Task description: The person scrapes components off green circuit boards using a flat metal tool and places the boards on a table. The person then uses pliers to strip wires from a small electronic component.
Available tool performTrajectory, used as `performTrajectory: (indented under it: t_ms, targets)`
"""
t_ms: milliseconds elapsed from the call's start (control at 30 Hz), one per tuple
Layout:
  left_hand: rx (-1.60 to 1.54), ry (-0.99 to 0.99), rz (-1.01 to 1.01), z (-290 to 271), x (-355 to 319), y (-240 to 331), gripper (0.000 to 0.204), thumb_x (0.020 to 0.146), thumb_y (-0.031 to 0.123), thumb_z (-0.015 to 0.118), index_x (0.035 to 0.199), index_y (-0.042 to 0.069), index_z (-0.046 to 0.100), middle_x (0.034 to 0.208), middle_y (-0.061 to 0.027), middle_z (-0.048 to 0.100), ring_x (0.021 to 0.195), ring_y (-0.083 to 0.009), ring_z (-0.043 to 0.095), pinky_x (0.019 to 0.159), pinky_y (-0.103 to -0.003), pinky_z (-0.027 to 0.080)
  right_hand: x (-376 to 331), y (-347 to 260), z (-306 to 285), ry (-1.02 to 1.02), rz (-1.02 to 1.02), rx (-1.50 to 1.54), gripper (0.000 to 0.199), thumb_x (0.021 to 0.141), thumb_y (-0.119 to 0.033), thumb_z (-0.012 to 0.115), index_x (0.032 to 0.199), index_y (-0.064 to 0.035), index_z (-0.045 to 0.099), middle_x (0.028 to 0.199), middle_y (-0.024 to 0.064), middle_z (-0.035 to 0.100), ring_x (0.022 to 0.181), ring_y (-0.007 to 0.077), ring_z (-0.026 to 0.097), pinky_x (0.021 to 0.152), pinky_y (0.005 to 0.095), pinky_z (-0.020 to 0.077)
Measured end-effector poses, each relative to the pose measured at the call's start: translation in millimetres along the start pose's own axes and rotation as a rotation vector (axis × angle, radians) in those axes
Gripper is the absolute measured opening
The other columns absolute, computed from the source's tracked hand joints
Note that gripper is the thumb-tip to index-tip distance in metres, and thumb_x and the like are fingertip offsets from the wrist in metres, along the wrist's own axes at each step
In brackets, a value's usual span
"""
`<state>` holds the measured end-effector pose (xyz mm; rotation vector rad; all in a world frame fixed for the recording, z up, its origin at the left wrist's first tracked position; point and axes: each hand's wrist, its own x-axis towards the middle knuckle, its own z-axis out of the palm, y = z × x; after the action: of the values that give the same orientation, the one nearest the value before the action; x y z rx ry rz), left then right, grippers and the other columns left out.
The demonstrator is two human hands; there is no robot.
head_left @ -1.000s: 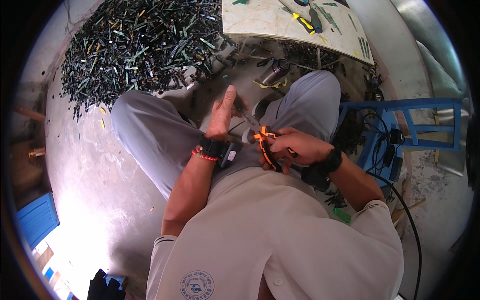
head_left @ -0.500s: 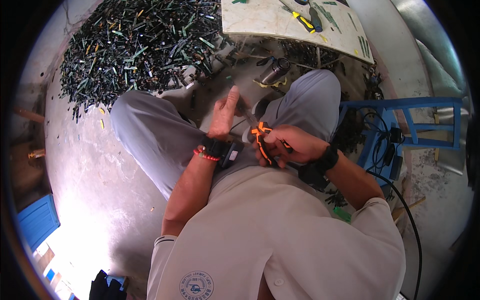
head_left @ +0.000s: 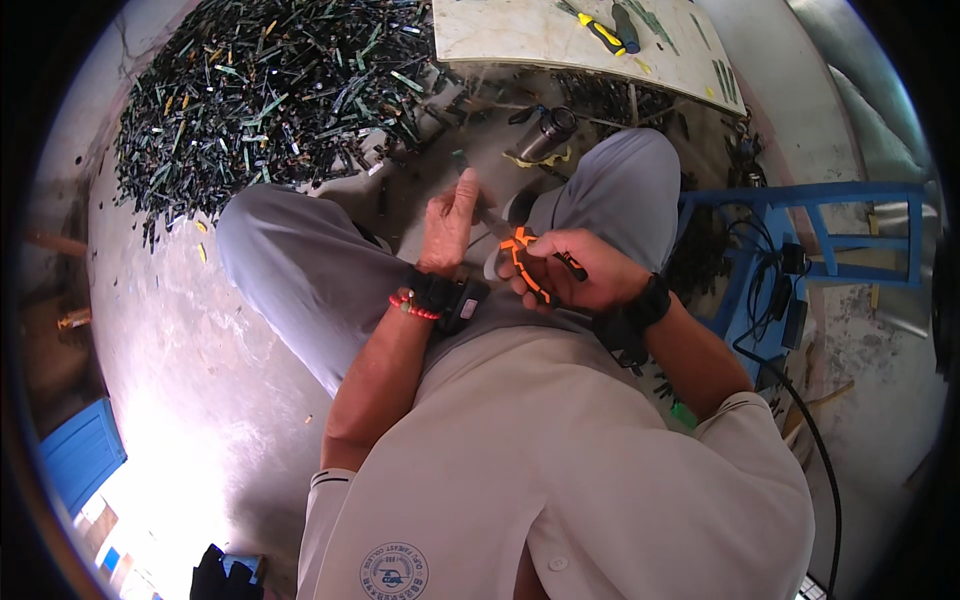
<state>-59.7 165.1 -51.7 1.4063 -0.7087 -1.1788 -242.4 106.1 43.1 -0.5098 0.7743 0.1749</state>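
My right hand (head_left: 592, 268) is closed round a pair of pliers (head_left: 524, 262) with orange and black handles. Their metal jaws point up and left, towards my left hand, and look blurred at the tip. My left hand (head_left: 447, 228) is closed, thumb uppermost, on a thin dark green strip (head_left: 459, 158) whose end sticks out beyond the thumb. Most of that strip is hidden by the fingers, and I cannot tell whether the jaws touch it. Both hands are held between my knees, above the floor.
A large heap of dark and green strips (head_left: 270, 100) covers the floor at the far left. A pale board (head_left: 540, 35) bears yellow-black and dark-handled tools (head_left: 612, 35). A dark tumbler (head_left: 550, 133) stands below it. On the right, a blue frame (head_left: 860, 190) holds black cables.
My right hand has risen slightly with the pliers. My left hand has stayed almost in place, still holding the strip. The whole view has shifted a little.
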Motion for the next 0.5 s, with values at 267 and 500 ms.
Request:
performTrajectory:
  t_ms: [267,500]
  targets:
    - [0.038,-0.025,-0.001,0.2,-1.9,3.2,0.063,0.096,0.056,0.039,0.079,0.001,0.063,0.077,-0.0041,0.061,0.072,-0.0124,0.053,0.070,-0.027,0.043,-2.1,11.7,-0.9,-0.031,0.009,0.229,0.034,0.088,-0.026,0.046,0.111,-0.0035,0.058,0.104,0.0091,0.065,0.089,0.0231,0.061,0.073,0.0353,0.0479]
    - [0.068,-0.021,0.023,-1.5,-1.2,3.5,0.064,0.096,0.056,0.038,0.081,0.000,0.064,0.080,-0.0054,0.064,0.073,-0.0138,0.055,0.070,-0.028,0.044,1.4,23.8,0.7,-0.094,-0.017,0.194,0.029,0.086,-0.027,0.045,0.107,-0.0086,0.051,0.086,0.0014,0.053,0.071,0.0136,0.047,0.059,0.0263,0.0370]
